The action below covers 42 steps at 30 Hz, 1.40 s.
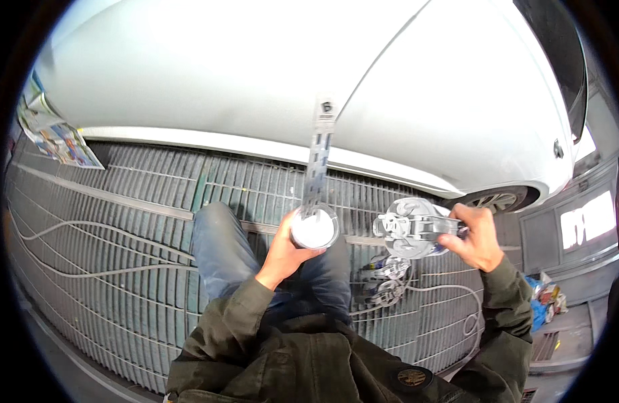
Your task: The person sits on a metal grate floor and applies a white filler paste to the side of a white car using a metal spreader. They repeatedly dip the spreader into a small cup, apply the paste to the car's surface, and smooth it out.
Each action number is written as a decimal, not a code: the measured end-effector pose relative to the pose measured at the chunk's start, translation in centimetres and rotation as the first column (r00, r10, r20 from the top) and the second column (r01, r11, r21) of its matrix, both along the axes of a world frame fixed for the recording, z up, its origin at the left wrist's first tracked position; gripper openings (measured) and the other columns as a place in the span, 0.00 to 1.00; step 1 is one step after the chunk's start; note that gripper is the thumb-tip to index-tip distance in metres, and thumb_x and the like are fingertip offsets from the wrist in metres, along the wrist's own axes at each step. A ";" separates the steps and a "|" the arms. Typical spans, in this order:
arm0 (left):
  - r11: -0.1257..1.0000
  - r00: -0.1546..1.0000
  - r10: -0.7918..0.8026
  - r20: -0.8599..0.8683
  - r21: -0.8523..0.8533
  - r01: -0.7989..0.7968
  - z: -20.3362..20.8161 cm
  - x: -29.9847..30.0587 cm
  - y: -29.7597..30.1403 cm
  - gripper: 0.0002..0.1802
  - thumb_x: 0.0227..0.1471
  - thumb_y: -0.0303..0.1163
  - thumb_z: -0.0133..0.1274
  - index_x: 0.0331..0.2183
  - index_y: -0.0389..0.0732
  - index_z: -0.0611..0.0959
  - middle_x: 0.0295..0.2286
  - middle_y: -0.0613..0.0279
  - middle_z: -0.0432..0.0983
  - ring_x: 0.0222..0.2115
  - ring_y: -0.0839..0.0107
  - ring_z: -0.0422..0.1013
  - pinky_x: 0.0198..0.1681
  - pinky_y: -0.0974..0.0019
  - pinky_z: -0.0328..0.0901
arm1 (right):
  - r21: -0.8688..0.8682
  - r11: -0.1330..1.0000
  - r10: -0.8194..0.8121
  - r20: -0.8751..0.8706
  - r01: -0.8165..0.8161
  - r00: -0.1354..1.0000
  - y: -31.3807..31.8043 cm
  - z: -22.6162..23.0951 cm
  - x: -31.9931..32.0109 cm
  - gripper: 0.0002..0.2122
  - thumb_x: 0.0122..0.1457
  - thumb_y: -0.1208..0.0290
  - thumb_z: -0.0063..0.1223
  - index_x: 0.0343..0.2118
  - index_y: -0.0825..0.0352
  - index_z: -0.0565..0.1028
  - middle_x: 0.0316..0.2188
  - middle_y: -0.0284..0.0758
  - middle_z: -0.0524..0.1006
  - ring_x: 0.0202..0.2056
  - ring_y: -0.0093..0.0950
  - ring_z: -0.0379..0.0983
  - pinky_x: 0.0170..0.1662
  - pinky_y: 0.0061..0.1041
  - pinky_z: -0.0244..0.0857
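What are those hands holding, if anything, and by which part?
The left hand holds a round cup by its side; the right hand holds a grey device by its right end.

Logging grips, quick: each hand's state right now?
Left hand: holding a clear round cup with white contents.
Right hand: holding a bulky grey device.

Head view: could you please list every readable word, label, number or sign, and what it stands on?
Pale strip at the cup: one bold dark character, not transcribed here; finer print blurred.
Jacket patch: too small to read.
Printed sheets at far left: too small to read.
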State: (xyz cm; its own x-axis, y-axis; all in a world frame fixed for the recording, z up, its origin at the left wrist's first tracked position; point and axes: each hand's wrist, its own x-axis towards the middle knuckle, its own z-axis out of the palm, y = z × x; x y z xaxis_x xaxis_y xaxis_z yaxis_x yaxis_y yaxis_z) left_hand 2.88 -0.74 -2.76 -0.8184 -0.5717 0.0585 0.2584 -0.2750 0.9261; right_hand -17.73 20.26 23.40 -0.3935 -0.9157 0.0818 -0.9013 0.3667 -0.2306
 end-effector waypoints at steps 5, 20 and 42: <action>0.992 0.999 0.048 -0.008 -0.118 -0.049 -0.2 -2.7 1.5 0.47 0.33 0.21 0.70 0.56 0.38 0.68 0.53 0.54 0.65 0.55 0.59 0.63 0.58 0.58 0.59 | 0.063 0.951 0.308 -0.228 -0.301 0.924 -3.7 6.5 3.1 0.31 0.41 0.37 0.63 0.19 0.67 0.69 0.13 0.38 0.65 0.14 0.38 0.65 0.19 0.31 0.59; 0.930 0.980 0.180 -0.085 -0.309 -0.198 4.9 -2.9 1.1 0.46 0.33 0.31 0.70 0.56 0.44 0.69 0.47 0.54 0.69 0.51 0.51 0.62 0.56 0.53 0.57 | 0.165 0.881 0.474 -0.315 -0.444 0.822 -7.9 9.5 5.1 0.26 0.50 0.44 0.50 0.18 0.69 0.67 0.13 0.38 0.63 0.14 0.38 0.63 0.19 0.33 0.55; 0.944 0.984 0.173 -0.040 -0.278 -0.178 5.2 -3.3 0.7 0.48 0.31 0.28 0.71 0.56 0.46 0.68 0.51 0.55 0.67 0.54 0.51 0.60 0.58 0.53 0.57 | 0.141 0.890 0.456 -0.316 -0.434 0.832 -9.0 9.7 4.9 0.29 0.51 0.41 0.46 0.17 0.70 0.66 0.12 0.38 0.62 0.12 0.36 0.62 0.17 0.31 0.54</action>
State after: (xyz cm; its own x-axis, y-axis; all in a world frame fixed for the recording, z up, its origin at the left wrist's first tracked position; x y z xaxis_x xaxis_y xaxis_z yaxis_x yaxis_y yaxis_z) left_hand -0.38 -0.03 2.44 -0.7043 -0.6653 0.2475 0.2934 0.0447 0.9549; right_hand -12.84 11.23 33.11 0.0986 -0.9925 0.0721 -0.9888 -0.0896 0.1195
